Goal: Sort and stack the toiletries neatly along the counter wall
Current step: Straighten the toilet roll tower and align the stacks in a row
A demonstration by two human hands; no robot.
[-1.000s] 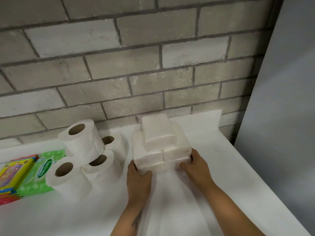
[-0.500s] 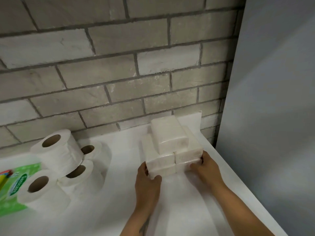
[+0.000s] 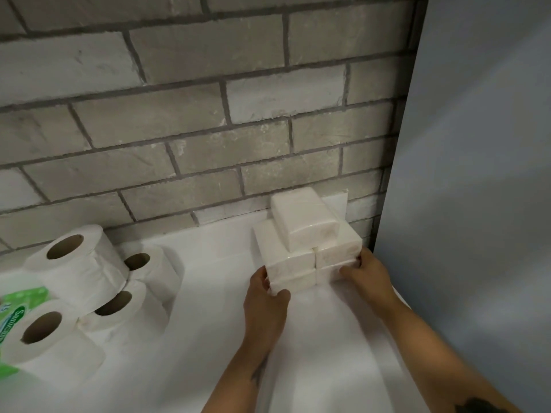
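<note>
1. At the left edge of the frame a green wipes pack (image 3: pixel 21 311) lies flat on the white counter (image 3: pixel 208 338), partly under the rolls.
2. Just right of it, four toilet paper rolls (image 3: pixel 89 281) lie piled on their sides at lower left, cores facing you.
3. Your left hand (image 3: pixel 264 296) at lower center grips the left end of the tissue pack stack (image 3: pixel 307 242), thumb across the front, fingers curled round the side.
4. That stack sits right of center, on the counter near the brick wall (image 3: pixel 193 129): two layers of side-by-side packs with one pack on top.
5. Your right hand (image 3: pixel 368 275) grips the stack's right end, just beside the grey panel (image 3: pixel 477 174) filling the right side.
</note>
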